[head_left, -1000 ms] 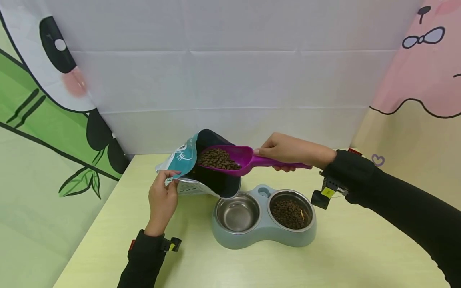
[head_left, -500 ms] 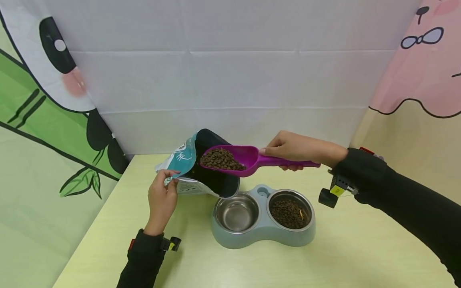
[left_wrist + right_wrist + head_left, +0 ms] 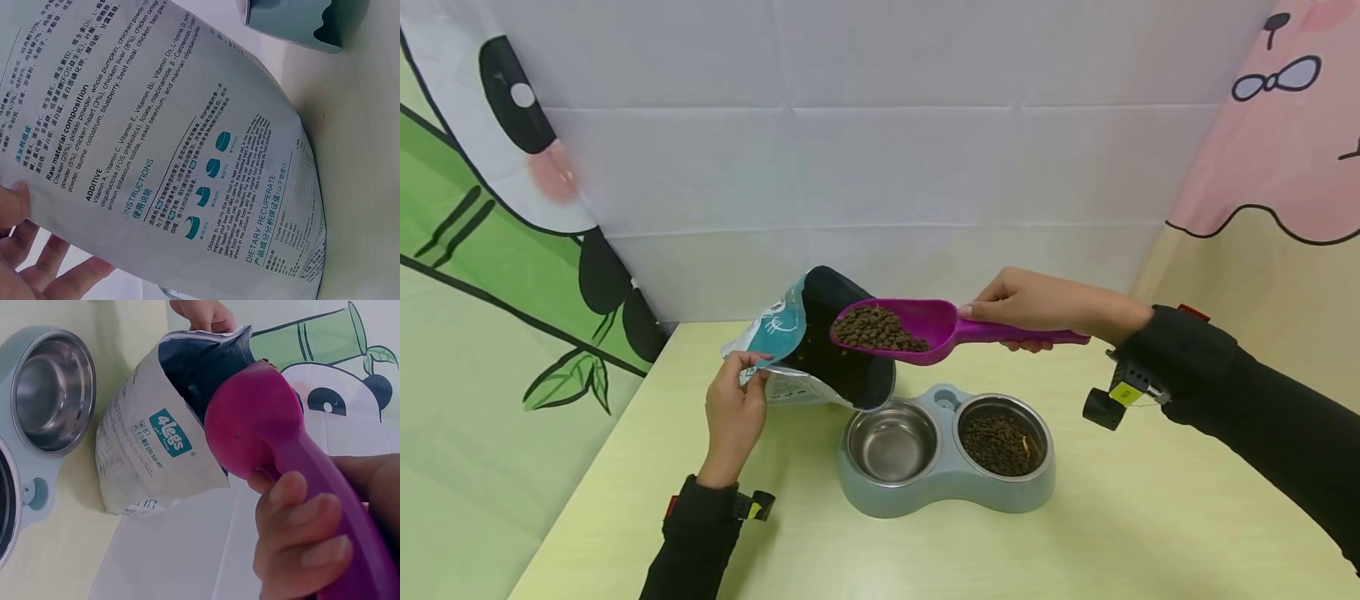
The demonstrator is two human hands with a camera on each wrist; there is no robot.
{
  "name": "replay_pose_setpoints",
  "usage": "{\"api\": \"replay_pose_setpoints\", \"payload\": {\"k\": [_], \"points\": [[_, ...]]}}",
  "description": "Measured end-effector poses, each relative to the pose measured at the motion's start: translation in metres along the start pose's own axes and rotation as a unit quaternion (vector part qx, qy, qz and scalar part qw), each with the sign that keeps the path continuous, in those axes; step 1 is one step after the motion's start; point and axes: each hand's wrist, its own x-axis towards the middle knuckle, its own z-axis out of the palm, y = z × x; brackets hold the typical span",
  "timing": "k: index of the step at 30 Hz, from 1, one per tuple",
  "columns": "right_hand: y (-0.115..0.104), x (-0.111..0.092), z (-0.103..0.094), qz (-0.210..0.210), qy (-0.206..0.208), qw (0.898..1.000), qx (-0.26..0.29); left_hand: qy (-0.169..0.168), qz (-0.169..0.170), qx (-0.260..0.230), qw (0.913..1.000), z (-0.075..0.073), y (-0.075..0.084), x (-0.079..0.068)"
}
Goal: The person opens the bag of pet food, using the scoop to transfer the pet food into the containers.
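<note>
In the head view my right hand (image 3: 1037, 307) grips the handle of a magenta scoop (image 3: 936, 329). Brown kibble (image 3: 877, 329) fills the scoop's front half, which hangs over the open mouth of a teal and white pet food bag (image 3: 782, 329). Thumb and fingers of my left hand (image 3: 735, 417) pinch the bag's left edge. Printed text covers the bag (image 3: 181, 144) in the left wrist view. From the right wrist the scoop's underside (image 3: 256, 419) shows, with curled fingers around its handle. Dark inner lining is visible inside the bag; little of its contents can be seen.
A pale blue double feeder (image 3: 946, 492) stands on the light wooden table (image 3: 820, 558) in front of the bag. Its left steel bowl (image 3: 892, 443) is bare; the right bowl (image 3: 1003, 437) contains kibble. A white cloth (image 3: 880, 167) forms the backdrop.
My right hand has drawn the loaded scoop rightward and slightly up, partly out of the bag's mouth. My left hand and the bag have hardly moved.
</note>
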Motion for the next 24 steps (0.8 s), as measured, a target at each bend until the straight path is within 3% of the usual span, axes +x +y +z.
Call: {"api": "replay_pose_setpoints", "payload": {"k": [24], "points": [[0.04, -0.032, -0.022, 0.029, 0.005, 1.0, 0.005, 0.0, -0.001, 0.005, 1.0, 0.002, -0.002, 0.0]]}}
